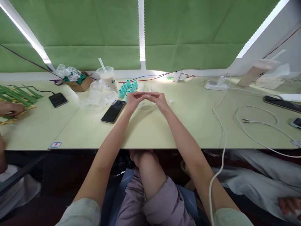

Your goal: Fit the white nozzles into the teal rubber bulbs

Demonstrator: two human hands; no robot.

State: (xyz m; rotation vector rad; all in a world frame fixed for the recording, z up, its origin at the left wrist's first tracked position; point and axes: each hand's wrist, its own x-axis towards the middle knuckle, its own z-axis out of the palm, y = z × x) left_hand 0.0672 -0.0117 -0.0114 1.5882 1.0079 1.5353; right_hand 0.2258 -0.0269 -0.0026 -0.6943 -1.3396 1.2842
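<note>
My left hand (pixel 134 99) and my right hand (pixel 160 99) meet over the table, fingertips pinched together. Between them is something small and whitish, too small to make out. Just behind and left of my hands stand several small teal vase-shaped pieces (pixel 123 89). Partly hidden by my fingers, some clear or white strips (pixel 141 86) lie on the tabletop. To the right of my right hand is a little white piece (pixel 171 101). A black phone (pixel 113 111) lies by my left wrist.
Left of the teal pieces are a crumpled clear plastic bag (pixel 96 95), a drink cup with straw (pixel 108 78) and a cardboard box (pixel 80 85). White cables (pixel 221 117) cross the right side from a power strip (pixel 216 86). At far left, another person's hand (pixel 11 109) touches green stems.
</note>
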